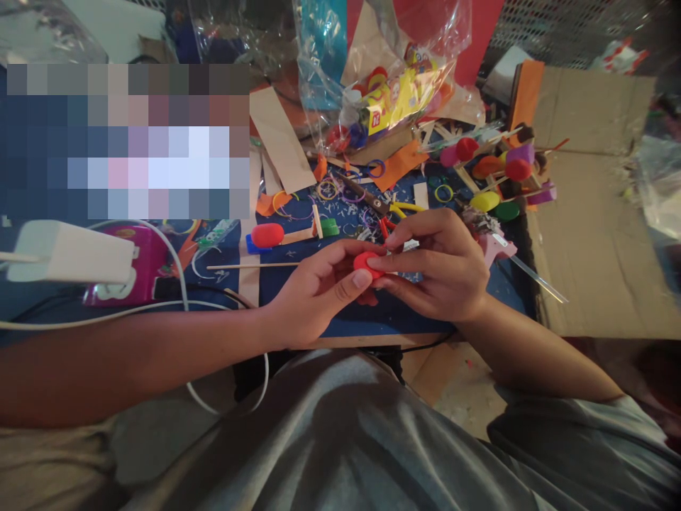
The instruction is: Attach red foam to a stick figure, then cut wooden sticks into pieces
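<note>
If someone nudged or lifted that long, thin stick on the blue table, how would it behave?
The thin stick is probably light and might snap under force, given how slender it looks. Its visible length lies straight, suggesting it is stiffer than string. A push might roll it if it is round, which I can't tell.

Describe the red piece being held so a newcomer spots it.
Find the blue tabletop; at its near edge, the left hand and right hand meet. They hold the red rounded piece, unlike the red oval piece lying to their left.
</note>
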`<state>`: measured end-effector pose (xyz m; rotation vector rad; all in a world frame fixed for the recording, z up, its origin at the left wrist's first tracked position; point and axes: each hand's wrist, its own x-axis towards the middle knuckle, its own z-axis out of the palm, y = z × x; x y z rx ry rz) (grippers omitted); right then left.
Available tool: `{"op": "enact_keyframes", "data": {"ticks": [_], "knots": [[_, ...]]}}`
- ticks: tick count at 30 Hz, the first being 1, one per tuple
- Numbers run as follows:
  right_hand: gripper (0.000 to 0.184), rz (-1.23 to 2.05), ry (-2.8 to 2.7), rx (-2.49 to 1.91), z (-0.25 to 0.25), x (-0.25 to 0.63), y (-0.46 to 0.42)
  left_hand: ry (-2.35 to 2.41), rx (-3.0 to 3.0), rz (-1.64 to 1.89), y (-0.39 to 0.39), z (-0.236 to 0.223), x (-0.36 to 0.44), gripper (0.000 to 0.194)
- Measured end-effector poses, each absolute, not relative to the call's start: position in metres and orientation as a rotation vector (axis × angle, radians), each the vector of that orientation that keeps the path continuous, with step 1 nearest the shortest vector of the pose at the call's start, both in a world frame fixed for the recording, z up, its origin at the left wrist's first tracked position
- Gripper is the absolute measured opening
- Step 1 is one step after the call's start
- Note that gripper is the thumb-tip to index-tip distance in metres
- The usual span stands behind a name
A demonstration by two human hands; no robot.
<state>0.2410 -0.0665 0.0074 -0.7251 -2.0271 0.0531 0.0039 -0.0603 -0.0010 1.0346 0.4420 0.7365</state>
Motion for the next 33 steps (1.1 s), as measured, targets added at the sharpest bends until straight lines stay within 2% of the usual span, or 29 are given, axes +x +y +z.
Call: {"op": "enact_keyframes", "data": {"ticks": [5,11,13,17,22,25,27,30,33], "knots": [[0.036,0.127,-2.036,-0.694,0.0059,0.2414,-0.0664,0.445,1.077,0.768,-0.0614,-0.0012,0.0035,0.036],[0.026,0.079,-2.015,-0.692,0.0067,0.2411,-0.0666,0.415,0.996,0.734,-0.0626,-0.0031,0.0030,0.045],[0.024,0.080,-2.026,-0.698,0.0072,0.2418,-0.0664,0.445,0.979,0.743,-0.0624,-0.0035,0.0035,0.043],[0.037,0.112,-2.042,-0.718,0.0064,0.2426,-0.0662,0.479,1.007,0.762,-0.0623,-0.0055,0.0039,0.043],[0.027,0.082,-2.001,-0.698,0.0054,0.2407,-0.0673,0.495,1.025,0.727,-0.0631,-0.0053,0.0035,0.054],[0.023,0.053,-2.009,-0.733,0.0068,0.2408,-0.0677,0.485,1.023,0.743,-0.0626,-0.0012,0.0035,0.049],[0.026,0.055,-2.020,-0.738,0.0080,0.2416,-0.0674,0.484,1.045,0.761,-0.0620,0.0004,0.0036,0.043],[0.040,0.091,-2.028,-0.699,0.0088,0.2425,-0.0668,0.449,1.093,0.794,-0.0616,-0.0016,0.0039,0.039],[0.039,0.107,-2.017,-0.665,0.0079,0.2421,-0.0670,0.443,1.085,0.811,-0.0619,-0.0061,0.0040,0.040]]}}
